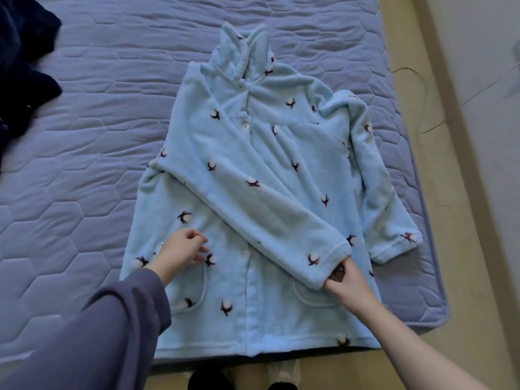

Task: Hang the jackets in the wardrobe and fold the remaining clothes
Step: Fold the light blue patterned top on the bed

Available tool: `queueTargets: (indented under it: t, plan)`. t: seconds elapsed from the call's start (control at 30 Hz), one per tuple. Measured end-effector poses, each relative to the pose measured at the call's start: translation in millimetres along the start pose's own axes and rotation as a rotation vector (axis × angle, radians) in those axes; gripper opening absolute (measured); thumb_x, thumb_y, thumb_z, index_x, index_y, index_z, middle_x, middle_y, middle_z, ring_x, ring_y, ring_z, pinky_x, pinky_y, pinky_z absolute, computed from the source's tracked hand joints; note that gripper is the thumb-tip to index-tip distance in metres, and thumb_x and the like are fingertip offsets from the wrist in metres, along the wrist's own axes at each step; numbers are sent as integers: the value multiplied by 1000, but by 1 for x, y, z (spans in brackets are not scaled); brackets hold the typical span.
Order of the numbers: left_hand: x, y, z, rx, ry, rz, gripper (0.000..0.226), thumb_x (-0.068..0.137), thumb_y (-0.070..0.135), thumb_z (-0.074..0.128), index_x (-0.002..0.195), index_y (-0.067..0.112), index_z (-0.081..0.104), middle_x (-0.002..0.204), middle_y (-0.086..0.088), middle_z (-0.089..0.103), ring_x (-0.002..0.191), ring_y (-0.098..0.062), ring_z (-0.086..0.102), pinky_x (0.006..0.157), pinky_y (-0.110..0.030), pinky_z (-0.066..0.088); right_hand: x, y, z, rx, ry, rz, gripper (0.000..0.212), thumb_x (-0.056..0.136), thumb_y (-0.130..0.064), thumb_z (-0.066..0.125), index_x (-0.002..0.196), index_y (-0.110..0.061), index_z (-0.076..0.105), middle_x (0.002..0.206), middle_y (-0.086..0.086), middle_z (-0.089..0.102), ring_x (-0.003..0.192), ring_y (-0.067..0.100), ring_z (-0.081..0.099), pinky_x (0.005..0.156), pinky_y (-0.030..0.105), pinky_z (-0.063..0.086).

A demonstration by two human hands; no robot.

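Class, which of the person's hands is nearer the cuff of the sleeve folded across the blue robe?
Right. The right hand pinches the cuff at its open end; the left hand is apart from it, over the robe's other side.

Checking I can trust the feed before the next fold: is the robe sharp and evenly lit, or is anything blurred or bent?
Head view: dim, bluish, even light, no glare; robe and right hand pinching its cuff sharp; dark clothes and far-right edge smeared; mattress edges bow from the wide lens.
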State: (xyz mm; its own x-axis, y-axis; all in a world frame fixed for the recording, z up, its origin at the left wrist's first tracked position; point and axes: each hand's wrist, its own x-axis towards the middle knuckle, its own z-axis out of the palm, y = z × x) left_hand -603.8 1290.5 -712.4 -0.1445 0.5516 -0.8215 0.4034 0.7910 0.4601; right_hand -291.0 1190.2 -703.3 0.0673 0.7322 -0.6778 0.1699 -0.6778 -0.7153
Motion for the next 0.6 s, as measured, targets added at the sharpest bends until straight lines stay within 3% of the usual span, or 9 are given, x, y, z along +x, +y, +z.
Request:
queueTargets:
  t: [0.07, 0.13, 0.2, 0.27, 0.3, 0.43, 0.5, 0.53, 0.6]
  plan:
    - [2, 3, -1, -55, 4, -18, 20, 96, 6, 43, 80, 8, 54, 79, -14, 61, 58, -23, 57, 48, -25, 45, -1, 4, -4, 1, 62, 73, 42, 85, 13, 54, 103, -23, 63, 109, -3, 68, 97, 0, 64, 78, 13, 52]
    - [6, 9, 2, -165, 17, -49, 23, 98, 6, 41, 77, 11, 49, 74, -11, 55, 56, -21, 51, 44, -24, 44, 5, 7, -8, 103, 145, 182, 27, 86, 9, 49, 98, -4, 69, 106, 18, 70, 93, 17, 66, 83, 25, 53]
    - [13, 20, 4, -341, 31, -62, 23, 98, 7, 40, 77, 14, 43, 70, -6, 45, 56, -17, 44, 40, -19, 39, 12, 0, -7, 323, 218, 301, 27, 93, -16, 51, 103, 3, 66, 106, 24, 68, 88, 25, 64, 82, 38, 52]
    - [28, 33, 0, -494, 82, -48, 11, 97, 17, 48, 87, 14, 48, 76, -5, 51, 63, -18, 52, 52, -26, 46, 20, -11, -5, 452, 198, 384, 43, 97, -45, 44, 109, -8, 64, 103, 14, 70, 90, 24, 65, 74, 35, 51]
    - [37, 40, -3, -558, 102, -40, 11, 95, 24, 52, 94, 13, 52, 82, -4, 57, 71, -18, 57, 60, -30, 49, 25, -14, -3, 464, 167, 403, 45, 97, -50, 43, 111, -12, 63, 103, 11, 70, 92, 24, 65, 72, 33, 50]
    - [76, 70, -17, -848, 48, -18, 29, 94, 35, 55, 114, 15, 54, 102, -2, 65, 89, -18, 63, 74, -37, 53, 39, -16, 11, 703, 193, 377, 28, 99, -15, 47, 119, 3, 57, 102, 18, 66, 87, 27, 66, 67, 37, 57]
    - [94, 82, -26, -991, 44, 35, 34, 94, 30, 57, 122, 11, 57, 112, -5, 67, 96, -22, 66, 80, -40, 55, 40, -10, 16, 913, 137, 304, 25, 89, -7, 58, 111, 4, 63, 105, 23, 65, 88, 30, 69, 71, 41, 60]
    - [101, 84, -33, -1052, 99, 71, 33, 94, 26, 56, 123, 10, 58, 114, -7, 68, 97, -24, 67, 84, -41, 55, 39, -6, 17, 1012, 89, 262, 35, 76, -7, 72, 109, 4, 66, 108, 24, 65, 93, 32, 69, 78, 46, 58]
    - [116, 81, -52, -1117, 234, 115, 30, 96, 22, 52, 123, 10, 59, 114, -9, 68, 95, -25, 68, 85, -42, 56, 38, 7, 19, 1130, 33, 228, 82, 46, -7, 91, 122, -1, 61, 120, 24, 62, 110, 34, 63, 92, 55, 48]
